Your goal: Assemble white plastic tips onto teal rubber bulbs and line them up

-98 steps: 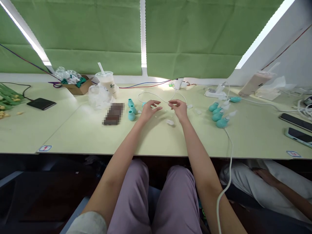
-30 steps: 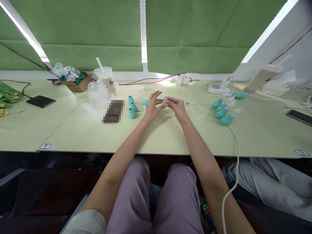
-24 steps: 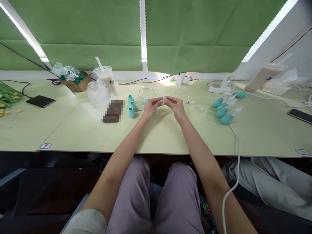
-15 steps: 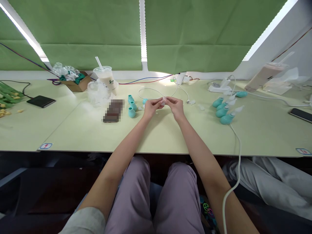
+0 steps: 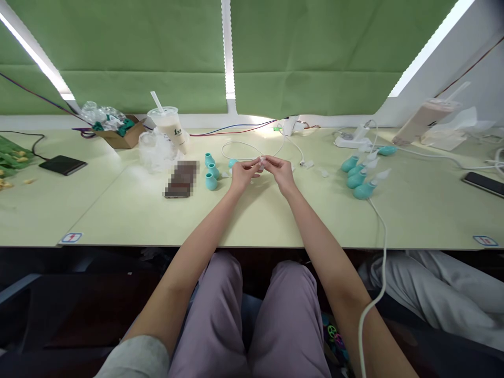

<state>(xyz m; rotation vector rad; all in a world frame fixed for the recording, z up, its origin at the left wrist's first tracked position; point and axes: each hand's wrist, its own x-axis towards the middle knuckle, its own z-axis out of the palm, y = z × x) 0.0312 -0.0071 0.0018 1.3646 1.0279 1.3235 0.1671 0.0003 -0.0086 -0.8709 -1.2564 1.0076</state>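
Over the middle of the table, my left hand (image 5: 243, 174) and my right hand (image 5: 280, 171) meet, fingertips closed on a small whitish translucent piece (image 5: 262, 162). Its exact kind is mostly hidden by my fingers. Just left of my left hand stand several teal rubber bulbs (image 5: 211, 181), open necks up; another teal bulb (image 5: 232, 163) is partly behind that hand. To the right lie several teal bulbs fitted with clear pointed nozzles (image 5: 365, 190). Small clear pieces (image 5: 324, 173) rest on the table to the right of my right hand.
A blurred dark item (image 5: 181, 179), a drink cup (image 5: 171, 128) in a plastic bag, and a cardboard box (image 5: 120, 137) stand left. A white cable (image 5: 382, 236) crosses the table edge over my right arm. A power strip (image 5: 353, 142), second drink (image 5: 425, 122) and phone (image 5: 484, 184) are right.
The view has shifted slightly, moving the table items a little left in the picture. My hands stay together at the small piece, with the fingers slightly repositioned.
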